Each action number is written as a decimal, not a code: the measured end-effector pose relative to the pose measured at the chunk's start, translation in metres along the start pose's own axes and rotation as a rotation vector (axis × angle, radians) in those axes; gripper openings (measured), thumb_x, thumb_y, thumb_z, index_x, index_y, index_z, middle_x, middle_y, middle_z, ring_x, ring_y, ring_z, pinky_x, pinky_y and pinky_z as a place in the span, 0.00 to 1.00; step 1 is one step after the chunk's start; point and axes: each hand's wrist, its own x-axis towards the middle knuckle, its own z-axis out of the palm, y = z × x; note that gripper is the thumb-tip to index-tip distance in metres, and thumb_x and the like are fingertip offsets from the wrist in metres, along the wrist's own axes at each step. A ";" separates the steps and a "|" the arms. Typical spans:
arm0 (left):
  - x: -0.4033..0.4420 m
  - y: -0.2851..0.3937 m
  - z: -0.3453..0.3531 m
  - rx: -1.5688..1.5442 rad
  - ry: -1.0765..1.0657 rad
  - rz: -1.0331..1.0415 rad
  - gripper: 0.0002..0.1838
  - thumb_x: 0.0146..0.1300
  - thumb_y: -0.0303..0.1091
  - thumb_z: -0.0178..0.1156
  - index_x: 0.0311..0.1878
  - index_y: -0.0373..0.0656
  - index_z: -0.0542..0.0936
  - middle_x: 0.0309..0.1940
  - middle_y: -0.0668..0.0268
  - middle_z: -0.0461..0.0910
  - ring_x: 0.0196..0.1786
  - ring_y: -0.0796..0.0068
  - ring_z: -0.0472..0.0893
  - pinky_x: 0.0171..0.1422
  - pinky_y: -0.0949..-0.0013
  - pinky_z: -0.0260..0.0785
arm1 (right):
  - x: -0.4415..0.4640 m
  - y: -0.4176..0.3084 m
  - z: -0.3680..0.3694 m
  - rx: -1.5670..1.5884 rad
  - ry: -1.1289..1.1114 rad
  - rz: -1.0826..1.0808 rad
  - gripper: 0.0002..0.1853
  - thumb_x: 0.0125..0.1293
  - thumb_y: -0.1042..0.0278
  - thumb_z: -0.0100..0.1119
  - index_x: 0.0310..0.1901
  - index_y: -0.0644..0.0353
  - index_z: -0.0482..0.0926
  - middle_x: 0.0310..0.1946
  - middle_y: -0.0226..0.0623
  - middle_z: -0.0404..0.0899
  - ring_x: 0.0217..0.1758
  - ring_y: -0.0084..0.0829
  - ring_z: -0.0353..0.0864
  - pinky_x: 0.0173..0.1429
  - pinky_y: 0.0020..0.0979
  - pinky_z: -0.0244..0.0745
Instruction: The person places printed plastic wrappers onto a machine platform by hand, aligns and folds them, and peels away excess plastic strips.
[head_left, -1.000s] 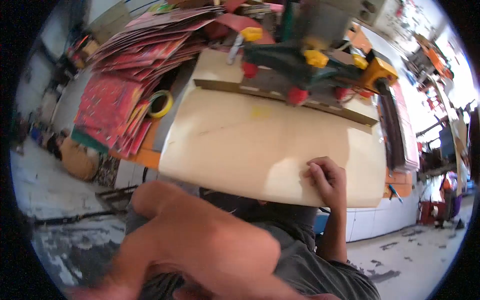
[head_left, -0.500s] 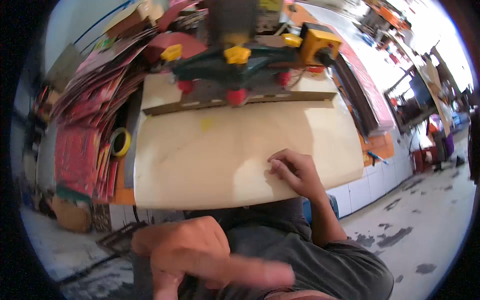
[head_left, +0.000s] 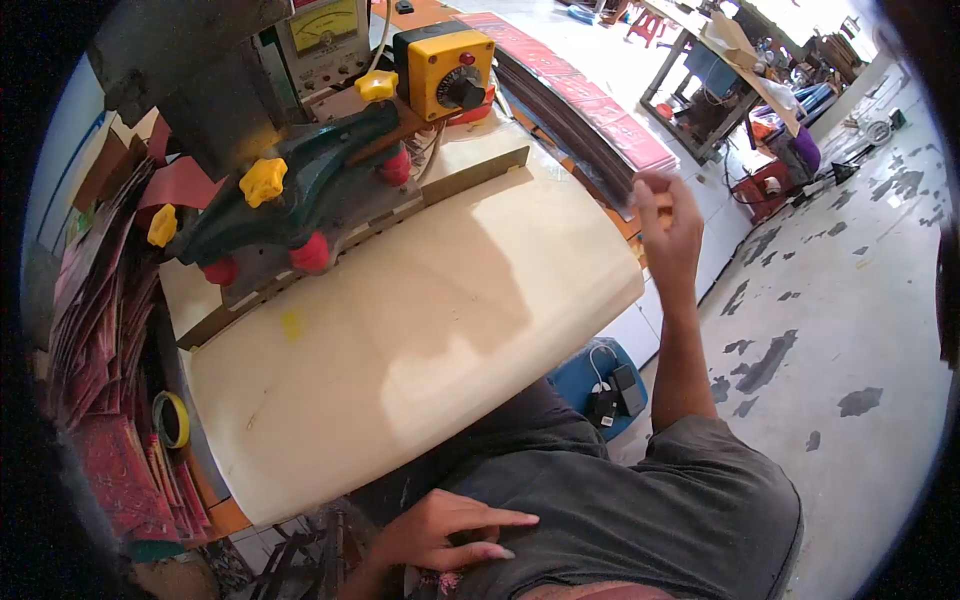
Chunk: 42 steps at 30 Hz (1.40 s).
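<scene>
My right hand [head_left: 671, 225] is raised past the right end of a cream-covered board [head_left: 400, 330]. Its fingers are loosely bent with a gap at the thumb, and no held thing shows. In front of my dark shirt [head_left: 620, 500], my left hand [head_left: 450, 532] has index finger and thumb stretched out apart, holding nothing visible. At the board's back edge stands a machine with a dark green bracket [head_left: 310, 190], yellow star knobs [head_left: 264, 183] and red round pads [head_left: 309, 254]. A yellow control box [head_left: 450, 68] with a black dial sits beside it.
Stacked red printed sheets [head_left: 110, 400] line the left side, near a yellow tape roll [head_left: 171, 420]. A long stack of pink-red packs [head_left: 590, 95] lies at the back right. Below the board, a blue stool [head_left: 575, 380] carries black adapters [head_left: 603, 405].
The view has turned to the right. My right hand has lifted off the board and moved out to its right. My left hand has drawn back toward my shirt.
</scene>
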 end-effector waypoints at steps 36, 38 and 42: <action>-0.016 -0.021 0.008 0.041 0.237 -0.106 0.21 0.67 0.33 0.71 0.62 0.44 0.86 0.34 0.61 0.88 0.34 0.74 0.85 0.43 0.71 0.76 | 0.138 0.155 -0.018 -0.392 -0.025 0.021 0.19 0.66 0.54 0.69 0.44 0.65 0.89 0.37 0.45 0.89 0.40 0.37 0.88 0.49 0.37 0.80; -0.018 -0.023 0.010 0.040 0.247 -0.102 0.20 0.67 0.33 0.71 0.62 0.44 0.86 0.34 0.61 0.88 0.34 0.74 0.85 0.43 0.72 0.76 | 0.143 0.159 -0.021 -0.424 -0.042 0.016 0.18 0.66 0.54 0.70 0.42 0.64 0.89 0.35 0.43 0.89 0.39 0.36 0.88 0.48 0.37 0.80; -0.019 -0.025 0.010 0.033 0.271 -0.095 0.20 0.67 0.34 0.70 0.62 0.45 0.86 0.33 0.62 0.87 0.34 0.74 0.85 0.44 0.71 0.77 | 0.151 0.160 -0.023 -0.461 -0.102 -0.008 0.17 0.65 0.56 0.71 0.39 0.65 0.89 0.33 0.41 0.89 0.37 0.33 0.88 0.45 0.35 0.80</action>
